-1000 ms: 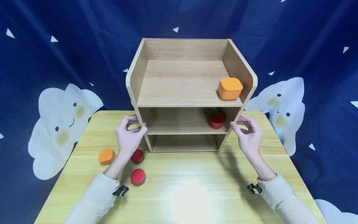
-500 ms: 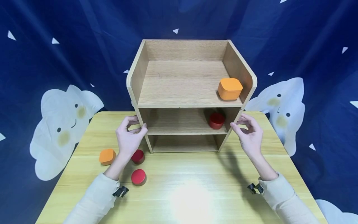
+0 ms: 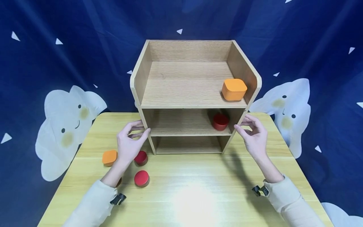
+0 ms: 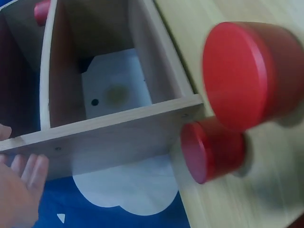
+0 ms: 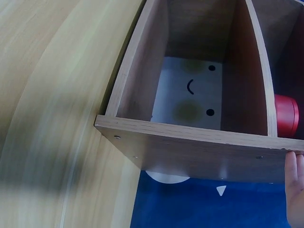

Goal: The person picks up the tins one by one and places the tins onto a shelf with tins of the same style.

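both sides of the wooden shelf (image 3: 184, 83) are gripped: the left hand (image 3: 129, 142) narrowly pinches its left edge, the right hand (image 3: 255, 137) its right edge likewise. it stands on the table (image 3: 184, 175), an orange box (image 3: 234, 90) on its top level and a red container (image 3: 220, 122) on the middle one, both toward the right

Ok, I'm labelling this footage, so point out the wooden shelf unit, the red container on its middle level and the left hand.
Wooden shelf unit (image 3: 184, 83), head view: bare top board.
Red container (image 3: 221, 123), head view: front of its side.
Left hand (image 3: 129, 144), head view: back of the hand.
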Motion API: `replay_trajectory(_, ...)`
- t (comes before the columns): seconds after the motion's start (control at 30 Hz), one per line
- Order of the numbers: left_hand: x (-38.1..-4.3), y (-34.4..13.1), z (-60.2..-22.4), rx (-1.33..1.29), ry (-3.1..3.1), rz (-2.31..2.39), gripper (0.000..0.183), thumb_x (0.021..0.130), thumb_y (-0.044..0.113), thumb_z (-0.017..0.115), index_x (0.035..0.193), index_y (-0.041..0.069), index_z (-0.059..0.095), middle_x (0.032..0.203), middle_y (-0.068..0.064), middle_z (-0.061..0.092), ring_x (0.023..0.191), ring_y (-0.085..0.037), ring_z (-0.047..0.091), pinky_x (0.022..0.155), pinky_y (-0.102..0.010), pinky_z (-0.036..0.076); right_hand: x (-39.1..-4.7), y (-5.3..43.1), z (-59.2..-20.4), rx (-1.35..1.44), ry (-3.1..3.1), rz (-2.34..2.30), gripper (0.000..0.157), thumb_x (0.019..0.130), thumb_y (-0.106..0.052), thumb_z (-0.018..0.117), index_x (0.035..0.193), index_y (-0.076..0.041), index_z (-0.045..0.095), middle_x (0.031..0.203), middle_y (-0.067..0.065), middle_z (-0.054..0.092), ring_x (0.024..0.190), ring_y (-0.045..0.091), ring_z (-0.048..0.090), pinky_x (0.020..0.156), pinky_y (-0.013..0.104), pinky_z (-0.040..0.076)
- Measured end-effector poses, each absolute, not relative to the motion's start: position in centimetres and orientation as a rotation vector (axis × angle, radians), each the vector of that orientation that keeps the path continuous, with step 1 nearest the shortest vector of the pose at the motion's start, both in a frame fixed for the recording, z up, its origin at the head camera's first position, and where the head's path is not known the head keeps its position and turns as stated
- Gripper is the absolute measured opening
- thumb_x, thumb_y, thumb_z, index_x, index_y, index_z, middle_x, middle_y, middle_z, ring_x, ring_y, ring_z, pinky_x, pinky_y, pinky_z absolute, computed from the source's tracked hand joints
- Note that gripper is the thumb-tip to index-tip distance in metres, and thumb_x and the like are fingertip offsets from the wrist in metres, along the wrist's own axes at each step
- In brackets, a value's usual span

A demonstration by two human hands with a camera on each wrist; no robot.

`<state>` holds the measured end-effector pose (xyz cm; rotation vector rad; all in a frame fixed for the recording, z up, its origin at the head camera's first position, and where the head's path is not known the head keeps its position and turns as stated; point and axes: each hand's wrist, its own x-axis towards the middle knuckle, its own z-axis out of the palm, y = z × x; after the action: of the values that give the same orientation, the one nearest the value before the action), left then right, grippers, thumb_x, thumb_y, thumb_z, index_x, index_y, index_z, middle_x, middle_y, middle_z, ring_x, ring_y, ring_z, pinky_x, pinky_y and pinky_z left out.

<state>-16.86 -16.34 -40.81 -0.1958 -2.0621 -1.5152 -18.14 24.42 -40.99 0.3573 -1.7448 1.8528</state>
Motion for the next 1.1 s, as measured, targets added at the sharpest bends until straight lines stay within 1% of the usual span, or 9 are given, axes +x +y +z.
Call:
replay_trajectory(0.23, -15.4, -17.4, -41.7, -0.230, -2.243, -1.352, 0.029, 0.077, 0.022, 0.081, 0.103, 0.014, 0.072, 0.100, -0.006, 0.075, 0.079, -0.007, 0.071, 0.066, -0.019, 0.058, -18.3, 24.4, -41.0, 0.382, -1.732, 1.866, 0.047, 0.074, 0.018, 0.070, 0.119, 0.006, 0.062, 0.098, -0.003, 0.069, 0.082, 0.007, 0.067, 0.062, 0.013, 0.055)
replay_trajectory(0.27, -15.2, -17.6, -41.8, -0.235, -2.263, -1.328, 0.029, 0.077, 0.022, 0.081, 0.103, 0.014, 0.072, 0.100, -0.005, 0.076, 0.080, -0.010, 0.071, 0.066, -0.020, 0.058, -18.3, 24.4, -41.0, 0.376, -1.743, 1.857, 0.047, 0.074, 0.018, 0.070, 0.119, 0.007, 0.061, 0.098, -0.004, 0.069, 0.082, 0.006, 0.067, 0.062, 0.013, 0.054)
replay_trajectory(0.4, -14.4, -18.2, -42.3, -0.254, -2.326, -1.276, 0.030, 0.077, 0.019, 0.081, 0.105, 0.012, 0.072, 0.102, -0.004, 0.075, 0.081, -0.013, 0.072, 0.069, -0.018, 0.058, -18.3, 24.4, -41.0, 0.387, -1.741, 1.860, 0.047, 0.074, 0.018, 0.069, 0.119, 0.006, 0.061, 0.099, -0.004, 0.069, 0.082, 0.006, 0.067, 0.063, 0.013, 0.055)
replay_trajectory(0.47, -14.0, -18.6, -42.7, -0.280, -2.353, -1.248, 0.028, 0.078, 0.016, 0.079, 0.105, 0.013, 0.072, 0.102, -0.003, 0.075, 0.082, -0.018, 0.072, 0.070, -0.020, 0.059, -18.3, 24.4, -41.0, 0.386, -1.738, 1.867, 0.047, 0.074, 0.019, 0.069, 0.119, 0.007, 0.061, 0.100, -0.003, 0.069, 0.082, 0.007, 0.067, 0.064, 0.013, 0.055)
replay_trajectory(0.53, -13.5, -19.0, -43.1, -0.318, -2.377, -1.194, 0.026, 0.079, 0.016, 0.078, 0.104, 0.014, 0.072, 0.100, 0.000, 0.074, 0.082, -0.019, 0.071, 0.070, -0.023, 0.059, -18.3, 24.5, -41.0, 0.384, -1.739, 1.862, 0.047, 0.074, 0.019, 0.069, 0.119, 0.007, 0.061, 0.099, -0.003, 0.069, 0.082, 0.007, 0.067, 0.065, 0.014, 0.056)
replay_trajectory(0.73, -12.2, -19.9, -44.0, -0.365, -2.464, -1.039, 0.028, 0.077, 0.022, 0.080, 0.104, 0.021, 0.071, 0.098, 0.008, 0.072, 0.081, -0.012, 0.071, 0.070, -0.029, 0.060, -18.2, 24.5, -41.0, 0.374, -1.745, 1.850, 0.047, 0.073, 0.021, 0.068, 0.119, 0.009, 0.060, 0.099, -0.002, 0.070, 0.081, 0.008, 0.067, 0.066, 0.014, 0.056)
replay_trajectory(0.8, -11.9, -20.3, -44.4, -0.391, -2.492, -0.984, 0.029, 0.077, 0.023, 0.080, 0.105, 0.021, 0.071, 0.099, 0.008, 0.072, 0.082, -0.010, 0.071, 0.069, -0.028, 0.060, -18.2, 24.5, -41.0, 0.382, -1.738, 1.855, 0.047, 0.073, 0.021, 0.068, 0.118, 0.010, 0.060, 0.099, -0.002, 0.070, 0.081, 0.008, 0.067, 0.066, 0.014, 0.056)
replay_trajectory(0.93, -11.1, -20.9, -45.5, -0.480, -2.580, -0.810, 0.031, 0.079, 0.031, 0.077, 0.109, 0.022, 0.070, 0.101, 0.009, 0.072, 0.086, -0.011, 0.071, 0.068, -0.028, 0.058, -18.2, 24.6, -41.2, 0.380, -1.752, 1.838, 0.047, 0.073, 0.020, 0.069, 0.118, 0.010, 0.060, 0.099, -0.002, 0.069, 0.081, 0.008, 0.067, 0.065, 0.014, 0.056)
replay_trajectory(1.1, -10.0, -21.4, -46.9, -0.561, -2.674, -0.603, 0.043, 0.077, 0.046, 0.075, 0.113, 0.024, 0.068, 0.108, 0.009, 0.070, 0.100, -0.013, 0.068, 0.073, -0.034, 0.057, -18.2, 24.6, -41.2, 0.403, -1.740, 1.847, 0.047, 0.074, 0.020, 0.068, 0.119, 0.011, 0.059, 0.100, 0.000, 0.069, 0.082, 0.009, 0.067, 0.066, 0.015, 0.056)
